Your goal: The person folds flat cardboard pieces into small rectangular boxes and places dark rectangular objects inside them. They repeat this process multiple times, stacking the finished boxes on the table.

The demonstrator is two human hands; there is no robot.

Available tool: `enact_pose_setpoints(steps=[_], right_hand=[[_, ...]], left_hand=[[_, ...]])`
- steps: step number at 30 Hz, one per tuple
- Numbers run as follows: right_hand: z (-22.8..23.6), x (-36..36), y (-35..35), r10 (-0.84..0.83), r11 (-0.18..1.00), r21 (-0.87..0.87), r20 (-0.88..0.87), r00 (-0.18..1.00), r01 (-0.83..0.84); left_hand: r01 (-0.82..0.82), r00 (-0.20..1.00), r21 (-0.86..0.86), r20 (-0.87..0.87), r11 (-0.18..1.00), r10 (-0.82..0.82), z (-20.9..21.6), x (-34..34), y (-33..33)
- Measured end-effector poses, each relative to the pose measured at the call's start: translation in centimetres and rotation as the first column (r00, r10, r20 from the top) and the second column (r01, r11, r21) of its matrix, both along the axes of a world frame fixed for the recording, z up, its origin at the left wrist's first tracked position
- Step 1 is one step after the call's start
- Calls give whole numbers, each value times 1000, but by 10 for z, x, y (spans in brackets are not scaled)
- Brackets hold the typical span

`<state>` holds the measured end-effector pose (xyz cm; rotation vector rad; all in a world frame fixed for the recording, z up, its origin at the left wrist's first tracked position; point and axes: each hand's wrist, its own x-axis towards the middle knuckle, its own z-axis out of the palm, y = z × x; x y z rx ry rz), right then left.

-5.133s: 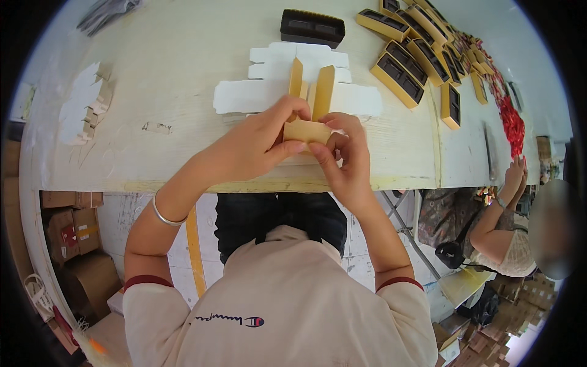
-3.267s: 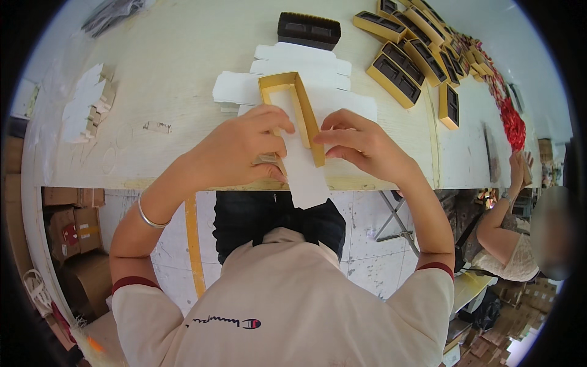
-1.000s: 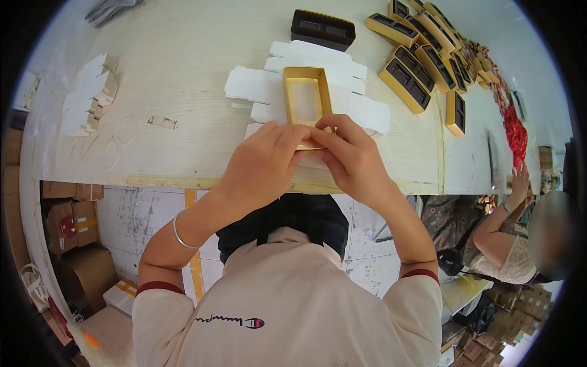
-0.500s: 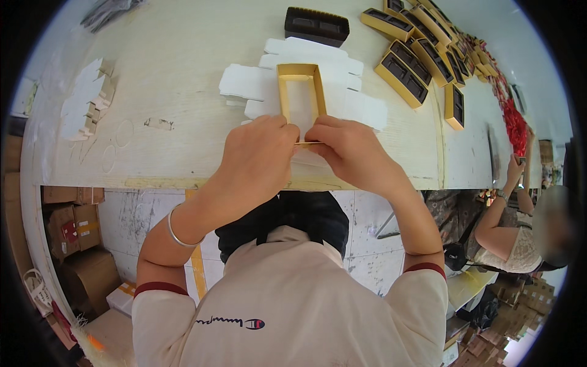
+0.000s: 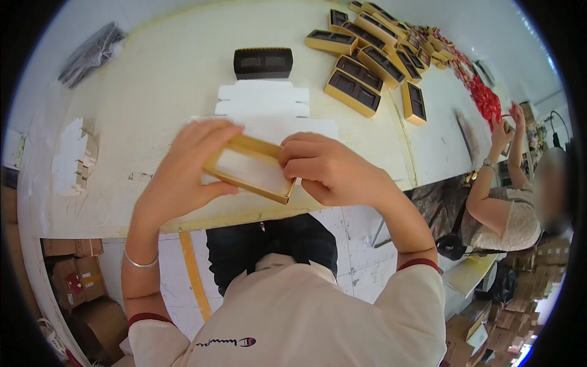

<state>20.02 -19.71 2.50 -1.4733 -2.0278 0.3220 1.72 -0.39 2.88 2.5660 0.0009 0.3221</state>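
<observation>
A shallow gold cardboard box point(image 5: 260, 191) with a white inside bottom is held between both hands above the table's front edge, turned at an angle. My left hand point(image 5: 183, 171) grips its left end, with the thumb along the near wall. My right hand point(image 5: 327, 168) has curled fingers on the right end, some of them inside the rim. Just beyond lie flat white card blanks point(image 5: 263, 101), partly covered by the box and hands. Behind these stands a stack of black plastic trays point(image 5: 263, 63).
Several gold boxes with black inserts point(image 5: 353, 92) lie at the far right. Folded white card pieces point(image 5: 74, 156) sit at the left, and a clear plastic bag point(image 5: 92, 54) at the far left. A co-worker's hands point(image 5: 504, 131) handle red ribbon point(image 5: 485, 101).
The gold box has turned from lengthwise to slanting crosswise. My left hand has moved from its near end to its left end. The whole view has shifted.
</observation>
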Motion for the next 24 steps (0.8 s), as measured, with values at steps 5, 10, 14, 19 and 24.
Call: enact_pose_setpoints(steps=[5,10,14,19,24], right_hand=[[-23,88,34,-455,839,220,-216,864,497],[-65,129,106,-533,844,299,373,760,445],[-62,133,134,-482,851,196,657,580,486],[-53,139,138,-539,839,270,540,647,473],[-21,137,123,-528,755,543,172,832,367]], left_hand=[[-208,975,126,-56,970,217,-37,7,-10],[-188,982,-81,12,979,190,-45,3,-13],[-198,978,-152,29,968,204,-55,-4,-7],[-236,970,-161,27,958,243,-57,-3,-10],[-232,971,-151,32,961,239,-62,-1,-6]])
